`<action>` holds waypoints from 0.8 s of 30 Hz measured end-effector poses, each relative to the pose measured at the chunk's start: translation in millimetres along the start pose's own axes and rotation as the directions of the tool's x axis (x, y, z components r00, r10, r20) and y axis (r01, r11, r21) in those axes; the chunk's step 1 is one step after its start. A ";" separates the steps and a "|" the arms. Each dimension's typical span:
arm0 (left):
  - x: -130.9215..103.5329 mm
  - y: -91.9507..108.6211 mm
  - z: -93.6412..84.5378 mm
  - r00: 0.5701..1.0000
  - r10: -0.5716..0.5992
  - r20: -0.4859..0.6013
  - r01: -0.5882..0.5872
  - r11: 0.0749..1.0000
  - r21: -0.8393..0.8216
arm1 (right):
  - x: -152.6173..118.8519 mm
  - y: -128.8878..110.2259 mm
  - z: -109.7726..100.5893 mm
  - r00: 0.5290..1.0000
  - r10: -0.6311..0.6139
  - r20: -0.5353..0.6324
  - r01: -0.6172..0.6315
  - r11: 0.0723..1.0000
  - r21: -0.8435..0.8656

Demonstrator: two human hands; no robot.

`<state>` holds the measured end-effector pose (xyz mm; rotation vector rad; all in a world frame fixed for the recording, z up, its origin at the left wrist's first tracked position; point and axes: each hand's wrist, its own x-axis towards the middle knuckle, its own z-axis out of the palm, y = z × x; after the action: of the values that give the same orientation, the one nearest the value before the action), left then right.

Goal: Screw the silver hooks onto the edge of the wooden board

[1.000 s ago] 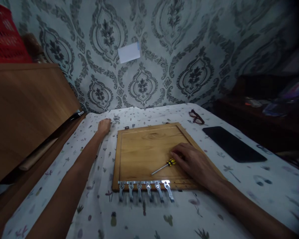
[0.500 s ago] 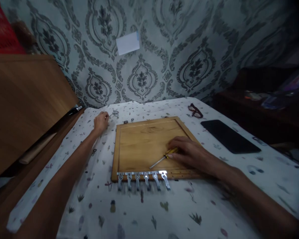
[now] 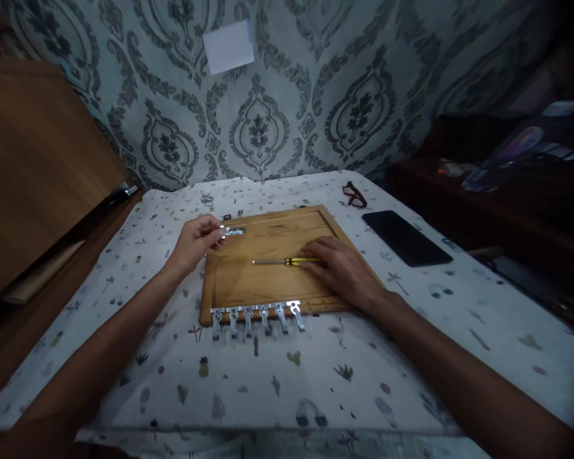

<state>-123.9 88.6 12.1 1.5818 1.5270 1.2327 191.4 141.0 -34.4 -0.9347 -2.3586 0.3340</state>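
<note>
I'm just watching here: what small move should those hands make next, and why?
Probably the left hand should bring its silvery metal piece to the wooden board's near edge, right of the six metal brackets: the held piece looks similar, that stretch of edge has no bracket, and the right hand holds a yellow-and-black screwdriver.

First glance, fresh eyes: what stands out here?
Six shiny metal brackets lined up along the near edge of the wooden board. Over the board's right half, the right hand holds a yellow-and-black screwdriver pointing left; at its far-left corner, the left hand pinches a small metal piece.
</note>
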 end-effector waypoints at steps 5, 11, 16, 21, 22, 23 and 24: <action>-18.1 25.6 29.6 0.989 -0.023 0.147 0.041 0.992 -0.123 | -5.1 -15.1 -6.1 0.991 -0.093 -0.091 0.102 0.991 0.090; -26.0 32.8 50.9 0.965 -0.040 0.261 0.091 0.978 -0.186 | -15.8 -45.3 -5.6 0.979 -0.174 -0.107 0.199 0.934 0.297; -28.7 33.9 58.4 0.949 -0.038 0.313 0.106 0.973 -0.203 | -18.8 -55.9 -3.5 0.991 -0.069 -0.113 0.111 0.901 0.420; -30.7 35.2 62.9 0.935 -0.032 0.353 0.104 0.977 -0.186 | -21.3 -56.4 -3.8 0.996 0.027 -0.080 0.013 0.888 0.460; -31.2 35.3 64.3 0.932 -0.032 0.361 0.104 0.978 -0.182 | -22.4 -56.1 -4.6 0.998 0.040 -0.055 -0.009 0.884 0.468; -31.7 35.3 66.0 0.929 -0.031 0.369 0.104 0.978 -0.178 | -23.9 -55.7 -5.6 0.998 0.049 -0.027 -0.031 0.880 0.475; -32.3 35.4 68.1 0.926 -0.030 0.377 0.102 0.979 -0.174 | -26.0 -55.4 -6.8 0.998 0.055 0.004 -0.050 0.876 0.479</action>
<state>-44.4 63.7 11.5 1.5200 1.1729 0.9415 180.6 83.1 -16.4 -0.7519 -2.0909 0.8875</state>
